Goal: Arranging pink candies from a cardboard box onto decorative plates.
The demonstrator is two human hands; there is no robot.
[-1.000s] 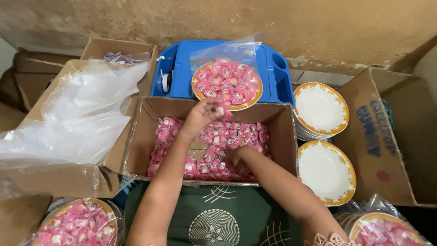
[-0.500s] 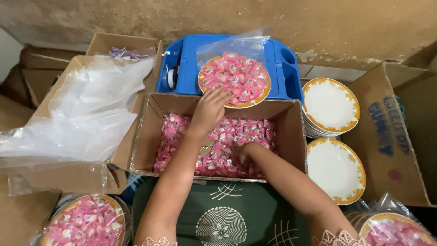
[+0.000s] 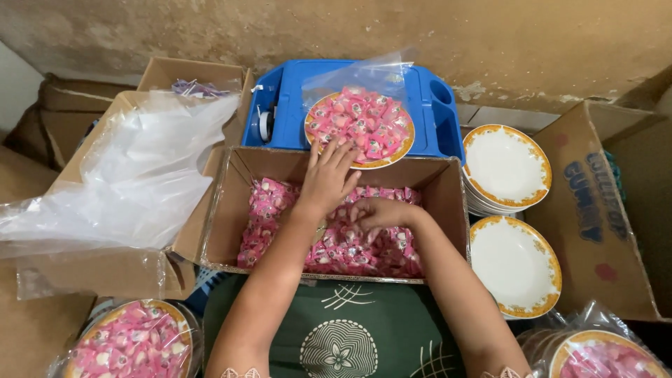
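A cardboard box (image 3: 225, 210) in front of me is full of pink wrapped candies (image 3: 266, 203). My left hand (image 3: 327, 178) stretches over the box's far edge, fingers spread, fingertips touching the candies on a gold-rimmed plate (image 3: 388, 159) heaped with pink candies. That plate rests on a blue plastic tray (image 3: 287, 105), with a clear bag standing behind it. My right hand (image 3: 381, 213) is down in the box, fingers curled into the candies; whether it holds any I cannot tell.
Two stacks of empty white gold-rimmed plates (image 3: 505, 168) (image 3: 514, 266) stand to the right. Bagged plates of candies sit at lower left (image 3: 133, 343) and lower right (image 3: 609, 357). Clear plastic bags (image 3: 133, 175) drape an open box on the left. A large carton (image 3: 595, 210) is at right.
My left hand has moved forward from above the box to the filled plate and spread its fingers on the candies. My right hand has stayed in the box.
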